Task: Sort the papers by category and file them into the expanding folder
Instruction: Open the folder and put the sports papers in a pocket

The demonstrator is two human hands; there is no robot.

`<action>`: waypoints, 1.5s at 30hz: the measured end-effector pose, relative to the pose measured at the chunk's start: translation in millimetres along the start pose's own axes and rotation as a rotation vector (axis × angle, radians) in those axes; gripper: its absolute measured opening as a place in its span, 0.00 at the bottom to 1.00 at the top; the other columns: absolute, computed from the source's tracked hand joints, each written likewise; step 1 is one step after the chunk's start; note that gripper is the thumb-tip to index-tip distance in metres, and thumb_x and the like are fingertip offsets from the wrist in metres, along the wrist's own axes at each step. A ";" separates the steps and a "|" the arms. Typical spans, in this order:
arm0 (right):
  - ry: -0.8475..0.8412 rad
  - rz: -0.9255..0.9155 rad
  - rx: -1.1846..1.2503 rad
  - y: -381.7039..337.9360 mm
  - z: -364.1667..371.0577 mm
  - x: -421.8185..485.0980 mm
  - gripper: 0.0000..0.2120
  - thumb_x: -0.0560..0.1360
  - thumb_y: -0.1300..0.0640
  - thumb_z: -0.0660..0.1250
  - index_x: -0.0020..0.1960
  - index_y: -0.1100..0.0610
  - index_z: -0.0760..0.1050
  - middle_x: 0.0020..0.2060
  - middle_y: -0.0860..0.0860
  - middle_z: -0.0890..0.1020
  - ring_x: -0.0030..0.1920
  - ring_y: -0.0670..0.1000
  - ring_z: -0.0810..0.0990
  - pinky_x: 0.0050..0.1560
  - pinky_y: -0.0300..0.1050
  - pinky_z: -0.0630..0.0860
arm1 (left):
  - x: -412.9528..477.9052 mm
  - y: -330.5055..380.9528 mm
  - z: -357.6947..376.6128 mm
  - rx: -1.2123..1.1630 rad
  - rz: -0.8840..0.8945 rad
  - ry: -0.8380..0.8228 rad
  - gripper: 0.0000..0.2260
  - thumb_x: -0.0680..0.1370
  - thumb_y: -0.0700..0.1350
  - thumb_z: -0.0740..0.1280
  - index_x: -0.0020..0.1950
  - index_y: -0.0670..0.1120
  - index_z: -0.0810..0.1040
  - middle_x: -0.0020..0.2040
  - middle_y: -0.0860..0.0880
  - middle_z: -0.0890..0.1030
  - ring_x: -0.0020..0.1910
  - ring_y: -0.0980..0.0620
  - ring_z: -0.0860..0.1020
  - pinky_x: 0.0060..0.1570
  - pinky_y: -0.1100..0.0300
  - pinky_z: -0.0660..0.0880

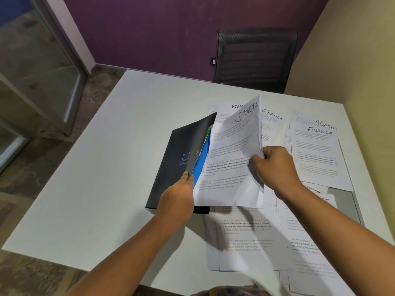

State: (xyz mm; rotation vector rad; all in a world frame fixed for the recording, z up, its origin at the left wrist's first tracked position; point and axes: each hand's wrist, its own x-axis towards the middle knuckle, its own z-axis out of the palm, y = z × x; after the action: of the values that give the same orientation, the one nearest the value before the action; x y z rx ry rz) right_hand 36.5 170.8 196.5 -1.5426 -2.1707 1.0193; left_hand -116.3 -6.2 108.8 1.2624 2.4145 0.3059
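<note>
On a white desk (106, 167), the left hand (177, 195) pinches open the dark cover of the expanding folder (181, 150), while the right hand (275, 165) clamps the right edge of the "SPORTS" papers (233, 157), half inside. Thin, floppy sheets likely buckle; gripping near the edge looks best. Finance and admin papers (318, 152) lie beside.

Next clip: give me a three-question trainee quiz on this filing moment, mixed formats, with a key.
1. True or false: the left hand holds the black folder open.
2. Which heading is on the papers in the right hand? A) Admin B) Sports C) Finance
3. Fill in: the divider showing inside the folder beside those papers is ____.

Key: 1 true; 2 B; 3 blue
</note>
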 end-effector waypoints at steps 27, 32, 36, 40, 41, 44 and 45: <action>-0.066 -0.087 -0.122 -36.2 33.1 5.8 0.11 0.77 0.60 0.64 0.41 0.65 0.80 0.30 0.52 0.78 0.30 0.49 0.74 0.27 0.38 0.66 | -11.6 27.1 -3.5 -0.108 -0.016 0.062 0.29 0.80 0.45 0.65 0.79 0.46 0.57 0.79 0.49 0.60 0.68 0.46 0.73 0.63 0.54 0.74; -0.124 -0.079 -0.144 -36.1 49.5 1.0 0.08 0.75 0.56 0.69 0.51 0.59 0.82 0.38 0.51 0.81 0.36 0.50 0.78 0.31 0.37 0.69 | -14.0 33.3 -6.7 -0.121 -0.015 0.086 0.28 0.81 0.43 0.62 0.79 0.46 0.57 0.79 0.49 0.59 0.69 0.46 0.72 0.64 0.56 0.73; -0.185 -0.030 -0.196 -30.6 63.0 -5.5 0.11 0.75 0.56 0.71 0.55 0.60 0.81 0.49 0.56 0.84 0.45 0.55 0.83 0.42 0.42 0.78 | -15.1 34.4 -5.1 -0.112 -0.008 0.095 0.29 0.80 0.43 0.64 0.79 0.45 0.57 0.79 0.48 0.59 0.69 0.46 0.72 0.62 0.57 0.74; -0.228 -0.009 -0.250 -30.7 73.4 -16.6 0.07 0.74 0.59 0.70 0.49 0.60 0.75 0.46 0.55 0.80 0.47 0.57 0.80 0.39 0.40 0.70 | -14.0 36.8 -1.6 -0.186 -0.024 0.119 0.26 0.79 0.38 0.62 0.78 0.43 0.61 0.79 0.46 0.61 0.69 0.44 0.73 0.64 0.55 0.72; -0.238 -0.001 -0.267 -31.1 76.3 -19.4 0.07 0.74 0.59 0.69 0.49 0.59 0.72 0.45 0.55 0.79 0.46 0.56 0.79 0.37 0.40 0.68 | -13.5 38.2 -0.4 -0.202 -0.023 0.131 0.25 0.79 0.38 0.62 0.77 0.43 0.63 0.78 0.46 0.62 0.68 0.44 0.74 0.63 0.54 0.72; -0.247 -0.004 -0.349 -32.3 85.0 -26.8 0.10 0.73 0.59 0.69 0.49 0.57 0.69 0.47 0.56 0.79 0.43 0.56 0.76 0.38 0.41 0.68 | -13.9 43.6 3.3 -0.193 -0.008 0.140 0.26 0.80 0.41 0.63 0.77 0.43 0.62 0.78 0.46 0.63 0.67 0.44 0.75 0.63 0.54 0.74; -0.254 -0.023 -0.408 -32.4 87.2 -27.7 0.11 0.72 0.59 0.70 0.48 0.56 0.69 0.48 0.56 0.80 0.41 0.55 0.75 0.38 0.43 0.68 | -14.4 45.3 4.2 -0.191 -0.005 0.135 0.26 0.80 0.41 0.63 0.78 0.44 0.61 0.78 0.46 0.62 0.67 0.44 0.75 0.63 0.53 0.74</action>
State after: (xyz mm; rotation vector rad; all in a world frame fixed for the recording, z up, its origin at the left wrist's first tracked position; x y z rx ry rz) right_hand -27.7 106.9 161.4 -1.6185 -2.7002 0.8394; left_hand -73.7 7.8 125.2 1.1851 2.4303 0.6234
